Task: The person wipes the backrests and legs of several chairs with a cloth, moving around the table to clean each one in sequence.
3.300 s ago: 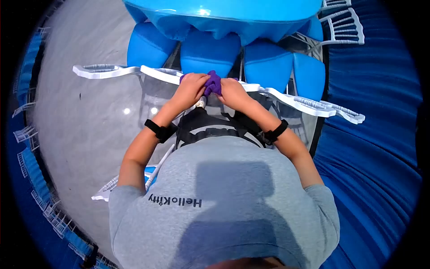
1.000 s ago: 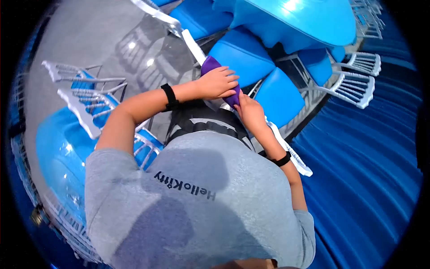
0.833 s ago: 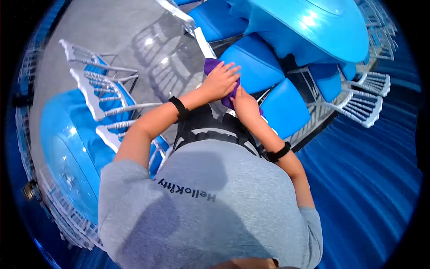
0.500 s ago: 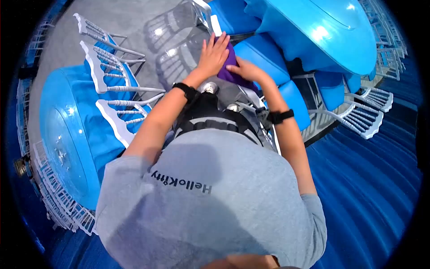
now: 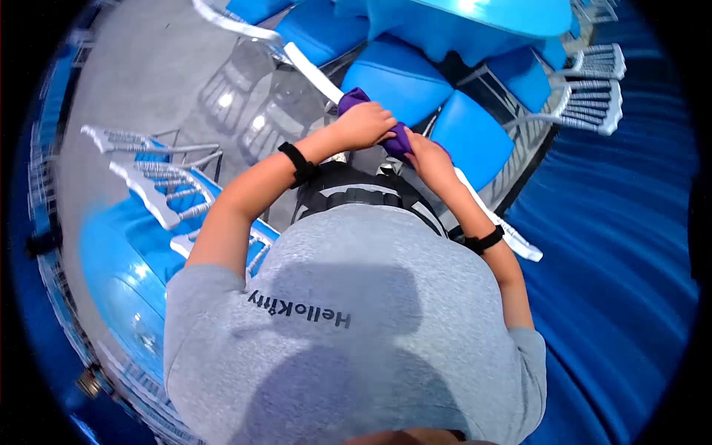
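Note:
A purple cloth [image 5: 398, 141] is bunched over the top rail of a white chair back [image 5: 315, 76], which runs diagonally in front of my body. My left hand [image 5: 363, 124] is closed over the cloth, its fingers curled across the rail. Close beside it, my right hand [image 5: 432, 157] grips the cloth's other side, thumb near the left fingertips. The rail's far end [image 5: 523, 243] shows past my right wrist. Both palms and the rail under the cloth are hidden.
Blue-seated chairs [image 5: 397, 80] surround a blue-covered round table [image 5: 512, 15] ahead. Another blue-covered table [image 5: 122, 297] with white chairs [image 5: 167, 193] stands at left. Grey shiny floor [image 5: 178, 81] lies between them. A blue draped surface [image 5: 615, 245] fills the right side.
My left hand went from lying flat with stretched fingers to curled around the cloth. Both hands came closer together, the cloth is bunched tighter, and the view shifted.

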`<state>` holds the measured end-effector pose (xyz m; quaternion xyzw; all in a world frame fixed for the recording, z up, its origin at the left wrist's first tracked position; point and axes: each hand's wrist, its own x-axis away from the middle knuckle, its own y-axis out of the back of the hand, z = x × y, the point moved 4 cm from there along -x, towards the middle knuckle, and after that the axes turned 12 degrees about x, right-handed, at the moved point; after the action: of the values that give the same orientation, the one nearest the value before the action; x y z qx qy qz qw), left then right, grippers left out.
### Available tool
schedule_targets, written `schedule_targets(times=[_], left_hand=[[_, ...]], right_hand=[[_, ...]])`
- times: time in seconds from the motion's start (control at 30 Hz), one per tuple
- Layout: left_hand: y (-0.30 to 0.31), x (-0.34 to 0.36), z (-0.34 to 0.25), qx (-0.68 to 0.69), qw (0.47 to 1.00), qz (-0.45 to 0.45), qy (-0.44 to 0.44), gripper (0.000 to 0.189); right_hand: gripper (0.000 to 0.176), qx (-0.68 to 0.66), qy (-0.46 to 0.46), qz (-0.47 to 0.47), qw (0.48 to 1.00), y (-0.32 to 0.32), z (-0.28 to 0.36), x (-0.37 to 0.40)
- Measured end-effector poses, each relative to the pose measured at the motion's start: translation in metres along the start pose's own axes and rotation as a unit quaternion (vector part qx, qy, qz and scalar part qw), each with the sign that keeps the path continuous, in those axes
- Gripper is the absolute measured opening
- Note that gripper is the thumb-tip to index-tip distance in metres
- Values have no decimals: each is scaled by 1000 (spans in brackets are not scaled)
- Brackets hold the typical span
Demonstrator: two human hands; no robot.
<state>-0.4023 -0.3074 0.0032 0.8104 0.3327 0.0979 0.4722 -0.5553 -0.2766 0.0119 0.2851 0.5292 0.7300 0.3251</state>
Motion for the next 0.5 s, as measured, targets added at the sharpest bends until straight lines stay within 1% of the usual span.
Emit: schedule_targets(times=[0.03,0.07,0.13,0.27,0.33,0.37,0.4,0.43,0.47,0.5], left_hand=[[-6,-10,-3,25,999,26,37,26],[-13,-19,-4,74,996,39,18,28],[-16,-35,-15,113,989,98,16,28],[-22,-48,-10,165,979,115,17,33],[-20,-48,-2,177,966,158,103,37],[-21,-50,-1,179,965,147,123,40],[-21,-52,0,176,964,156,122,40],[-22,-54,2,186,954,180,152,41],[-23,-57,6,194,942,204,182,42],[-25,-60,10,205,925,243,209,48]], right_hand=[[50,21,-3,-49,999,2,-4,10],[50,21,-17,-52,998,0,-8,18],[49,37,-46,-89,994,2,-10,29],[51,19,-91,-112,989,6,-7,28],[47,-10,-142,-9,990,1,-11,20],[47,-17,-148,-12,989,1,-17,18],[44,-45,-134,24,990,-3,-23,13],[42,-74,-119,60,988,-6,-30,8],[46,-125,-120,125,977,-10,-41,3],[41,-196,-119,162,960,-17,-52,1]])
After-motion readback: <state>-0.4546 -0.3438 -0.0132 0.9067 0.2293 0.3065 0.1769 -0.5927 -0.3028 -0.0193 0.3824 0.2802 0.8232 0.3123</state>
